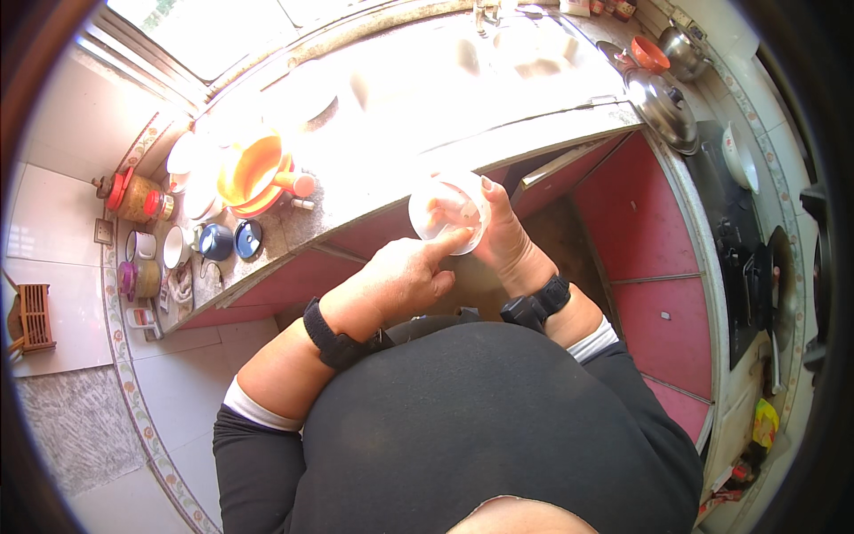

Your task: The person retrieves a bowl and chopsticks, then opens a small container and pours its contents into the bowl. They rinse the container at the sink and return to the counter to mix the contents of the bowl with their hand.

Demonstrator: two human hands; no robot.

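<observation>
A clear, shallow plastic bowl or tub (427, 220) is tilted above the counter's front edge, its open side towards me. My right hand (504, 237) grips it from the right, the thumb upright beside the rim and the other fingers behind the plastic. My left hand (413, 270) reaches in from the lower left. Its index finger is stretched across the near side of the bowl, while the other fingers curl below. Nothing shows between the left thumb and index finger. A few small specks can be seen in the bowl, too blurred to identify.
A glaring sunlit counter (380, 173) with a sink (534, 53) runs ahead. Orange basins (253, 173), a blue mug (215, 241) and jars (137, 197) stand left. At right are a steel pot lid (660, 110), a gas hob (720, 233) and a wok (780, 287). Red cabinets (654, 200) lie below.
</observation>
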